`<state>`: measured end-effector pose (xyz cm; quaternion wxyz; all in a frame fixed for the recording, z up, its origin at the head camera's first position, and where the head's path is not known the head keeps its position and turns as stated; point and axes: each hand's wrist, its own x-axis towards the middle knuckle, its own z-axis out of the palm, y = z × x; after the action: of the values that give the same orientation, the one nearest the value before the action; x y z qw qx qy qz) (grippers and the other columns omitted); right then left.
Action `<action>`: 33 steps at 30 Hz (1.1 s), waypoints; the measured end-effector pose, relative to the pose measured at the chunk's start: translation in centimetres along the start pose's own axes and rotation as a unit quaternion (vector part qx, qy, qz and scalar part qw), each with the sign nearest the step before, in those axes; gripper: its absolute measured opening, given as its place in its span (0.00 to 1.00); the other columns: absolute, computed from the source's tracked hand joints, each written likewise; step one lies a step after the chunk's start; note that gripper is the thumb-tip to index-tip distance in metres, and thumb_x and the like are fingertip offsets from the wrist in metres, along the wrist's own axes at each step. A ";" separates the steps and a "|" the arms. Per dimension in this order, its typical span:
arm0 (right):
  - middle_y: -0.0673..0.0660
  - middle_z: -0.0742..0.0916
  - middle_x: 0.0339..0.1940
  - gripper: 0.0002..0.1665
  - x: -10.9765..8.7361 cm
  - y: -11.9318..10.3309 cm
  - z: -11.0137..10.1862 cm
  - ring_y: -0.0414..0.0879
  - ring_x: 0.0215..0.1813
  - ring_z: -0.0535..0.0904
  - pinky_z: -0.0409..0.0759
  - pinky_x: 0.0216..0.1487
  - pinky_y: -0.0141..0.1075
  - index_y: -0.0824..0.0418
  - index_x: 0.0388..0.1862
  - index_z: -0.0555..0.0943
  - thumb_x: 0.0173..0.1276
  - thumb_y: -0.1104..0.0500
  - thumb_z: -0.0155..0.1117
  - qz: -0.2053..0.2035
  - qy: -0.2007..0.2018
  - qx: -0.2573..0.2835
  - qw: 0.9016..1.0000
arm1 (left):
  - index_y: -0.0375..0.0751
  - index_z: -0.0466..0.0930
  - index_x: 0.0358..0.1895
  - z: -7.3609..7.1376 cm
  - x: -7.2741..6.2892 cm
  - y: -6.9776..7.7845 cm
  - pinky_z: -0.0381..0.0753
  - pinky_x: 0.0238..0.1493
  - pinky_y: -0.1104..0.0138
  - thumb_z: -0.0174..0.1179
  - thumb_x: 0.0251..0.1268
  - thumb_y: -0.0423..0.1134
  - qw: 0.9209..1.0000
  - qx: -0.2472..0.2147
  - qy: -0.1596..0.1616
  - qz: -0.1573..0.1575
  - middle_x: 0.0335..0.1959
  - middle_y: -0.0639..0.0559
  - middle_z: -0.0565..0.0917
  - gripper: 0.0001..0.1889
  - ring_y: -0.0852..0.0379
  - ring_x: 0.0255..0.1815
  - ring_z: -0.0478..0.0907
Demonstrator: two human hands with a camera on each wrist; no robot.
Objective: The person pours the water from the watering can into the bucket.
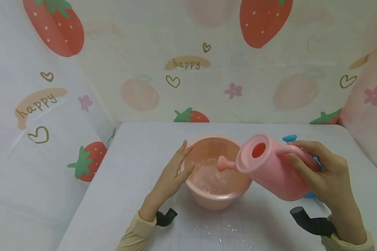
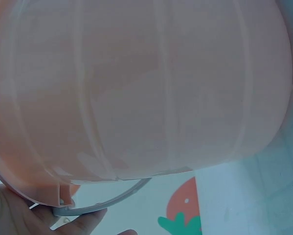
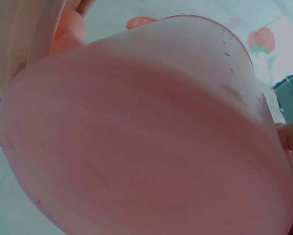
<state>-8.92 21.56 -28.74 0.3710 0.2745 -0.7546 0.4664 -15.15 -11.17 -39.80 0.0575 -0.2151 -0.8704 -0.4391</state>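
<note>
A peach plastic bucket [image 1: 218, 202] with water in the bottom stands upright on the table in the head view. My left hand [image 1: 172, 174] rests on its left rim with fingers mostly straight. The left wrist view shows the bucket's ribbed side [image 2: 136, 88] and a grey handle [image 2: 102, 204] beside the fingers. My right hand [image 1: 328, 170] grips the handle of a pink watering can [image 1: 279, 170]. The can is tilted left, its sprinkler head [image 1: 223, 164] over the bucket's opening. In the right wrist view the can's body [image 3: 146, 137] hides most else.
A blue object [image 1: 289, 138] stands behind the watering can, mostly hidden. Water drops [image 1: 220, 240] lie on the white table [image 1: 138, 167] in front of the bucket. A strawberry-printed curtain [image 1: 188, 94] hangs behind the table and along its sides.
</note>
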 end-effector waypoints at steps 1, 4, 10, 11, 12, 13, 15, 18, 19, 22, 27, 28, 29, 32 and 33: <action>0.50 0.87 0.39 0.12 0.0 0.0 0.0 0.33 0.44 0.79 0.73 0.45 0.20 0.72 0.37 0.81 0.57 0.65 0.68 0.000 -0.001 -0.001 1.000 | 0.59 0.56 0.70 0.0 0.0 0.0 0.55 0.67 0.47 0.45 0.68 0.58 1.000 0.000 0.000 0.002 0.74 0.64 0.45 0.29 0.59 0.74 0.46; 0.50 0.87 0.39 0.12 0.0 -0.1 0.0 0.33 0.44 0.79 0.73 0.45 0.20 0.73 0.37 0.81 0.56 0.65 0.68 0.001 -0.002 0.000 1.000 | 0.58 0.56 0.71 0.0 0.0 0.0 0.55 0.67 0.47 0.46 0.68 0.57 1.000 0.000 0.001 0.006 0.74 0.64 0.45 0.29 0.57 0.74 0.47; 0.52 0.87 0.39 0.12 0.0 0.0 0.0 0.35 0.45 0.79 0.73 0.45 0.20 0.73 0.38 0.81 0.56 0.66 0.68 0.003 -0.004 0.003 1.000 | 0.59 0.56 0.70 0.0 -0.1 0.0 0.55 0.67 0.47 0.45 0.68 0.58 1.000 0.000 0.002 0.004 0.75 0.62 0.46 0.29 0.56 0.74 0.47; 0.52 0.87 0.39 0.12 0.0 0.0 -0.1 0.34 0.45 0.79 0.73 0.45 0.20 0.73 0.38 0.81 0.56 0.66 0.68 0.004 -0.004 0.002 1.000 | 0.59 0.56 0.70 0.0 -0.1 0.0 0.55 0.67 0.47 0.45 0.68 0.58 1.000 0.000 0.003 0.005 0.75 0.61 0.46 0.29 0.55 0.74 0.47; 0.52 0.87 0.38 0.12 0.0 0.0 -0.1 0.34 0.45 0.79 0.73 0.45 0.20 0.73 0.38 0.81 0.56 0.66 0.68 0.005 -0.004 0.001 1.000 | 0.58 0.56 0.70 0.0 -0.1 -0.1 0.55 0.67 0.46 0.45 0.68 0.58 1.000 0.000 0.003 0.005 0.75 0.60 0.46 0.29 0.54 0.74 0.47; 0.52 0.87 0.38 0.12 -0.1 0.0 -0.1 0.34 0.45 0.79 0.73 0.45 0.20 0.73 0.38 0.81 0.56 0.66 0.68 0.005 -0.003 0.000 1.000 | 0.59 0.56 0.70 0.0 -0.1 -0.1 0.55 0.67 0.47 0.45 0.68 0.58 1.000 0.001 0.004 0.005 0.75 0.60 0.47 0.29 0.54 0.74 0.47; 0.52 0.87 0.38 0.12 -0.1 0.1 -0.1 0.34 0.44 0.79 0.73 0.45 0.20 0.73 0.38 0.81 0.56 0.66 0.68 0.005 -0.001 -0.002 1.000 | 0.58 0.56 0.70 0.0 -0.1 -0.1 0.55 0.67 0.47 0.45 0.68 0.58 1.000 0.001 0.005 0.006 0.75 0.61 0.47 0.29 0.54 0.74 0.47; 0.52 0.87 0.38 0.12 -0.2 0.1 -0.1 0.33 0.44 0.79 0.73 0.45 0.20 0.72 0.38 0.81 0.56 0.66 0.68 0.005 0.001 -0.004 1.000 | 0.58 0.57 0.70 0.0 -0.1 -0.1 0.55 0.67 0.47 0.45 0.68 0.58 1.000 0.002 0.005 0.006 0.75 0.60 0.47 0.29 0.54 0.74 0.48; 0.53 0.87 0.38 0.12 -0.2 0.1 -0.1 0.33 0.44 0.79 0.73 0.45 0.20 0.72 0.38 0.81 0.56 0.66 0.68 0.006 0.001 -0.004 1.000 | 0.58 0.57 0.70 0.0 -0.1 -0.1 0.55 0.67 0.47 0.45 0.68 0.58 1.000 0.002 0.005 0.007 0.75 0.59 0.48 0.29 0.54 0.74 0.48; 0.55 0.86 0.37 0.11 -0.3 0.1 -0.2 0.33 0.44 0.79 0.73 0.44 0.20 0.71 0.38 0.81 0.56 0.66 0.68 0.010 0.002 -0.006 1.000 | 0.58 0.57 0.70 0.1 -0.1 -0.2 0.55 0.67 0.47 0.45 0.68 0.58 1.000 0.002 0.003 0.006 0.75 0.60 0.47 0.29 0.54 0.74 0.48; 0.54 0.87 0.36 0.11 -0.3 0.0 -0.2 0.34 0.44 0.79 0.73 0.44 0.20 0.72 0.37 0.81 0.55 0.68 0.68 0.014 0.004 -0.006 1.000 | 0.59 0.56 0.70 0.1 -0.1 -0.1 0.55 0.68 0.48 0.45 0.68 0.59 1.000 0.003 0.000 0.001 0.74 0.66 0.45 0.29 0.55 0.74 0.47; 0.53 0.87 0.37 0.11 -0.3 0.0 -0.2 0.34 0.44 0.79 0.73 0.44 0.20 0.72 0.37 0.81 0.55 0.68 0.68 0.015 0.005 -0.006 1.000 | 0.59 0.56 0.70 0.0 -0.1 -0.1 0.55 0.67 0.48 0.45 0.68 0.59 1.000 0.002 0.001 0.001 0.74 0.66 0.45 0.29 0.55 0.74 0.47; 0.52 0.87 0.37 0.11 -0.3 0.0 -0.3 0.34 0.44 0.79 0.73 0.44 0.20 0.72 0.37 0.81 0.55 0.68 0.68 0.016 0.005 -0.004 1.000 | 0.59 0.56 0.70 0.0 -0.1 0.0 0.55 0.67 0.48 0.45 0.68 0.59 1.000 0.002 0.001 0.001 0.74 0.66 0.45 0.29 0.56 0.74 0.47; 0.51 0.87 0.37 0.11 -0.4 -0.1 -0.3 0.33 0.43 0.79 0.73 0.44 0.20 0.72 0.37 0.81 0.55 0.68 0.68 0.020 0.006 -0.002 1.000 | 0.59 0.57 0.70 0.0 -0.1 0.0 0.55 0.67 0.47 0.45 0.68 0.58 1.000 -0.001 0.002 0.002 0.74 0.64 0.46 0.29 0.57 0.74 0.47; 0.49 0.86 0.37 0.11 -0.4 -0.1 -0.3 0.33 0.43 0.79 0.73 0.43 0.20 0.73 0.37 0.81 0.55 0.68 0.68 0.021 0.006 -0.002 1.000 | 0.59 0.57 0.70 0.0 -0.1 0.0 0.55 0.67 0.47 0.45 0.68 0.58 1.000 -0.002 0.003 0.003 0.74 0.63 0.46 0.29 0.57 0.74 0.47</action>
<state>-8.52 21.82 -28.88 0.3659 0.2554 -0.7590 0.4742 -15.07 -11.18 -39.83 0.0608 -0.2169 -0.8687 -0.4411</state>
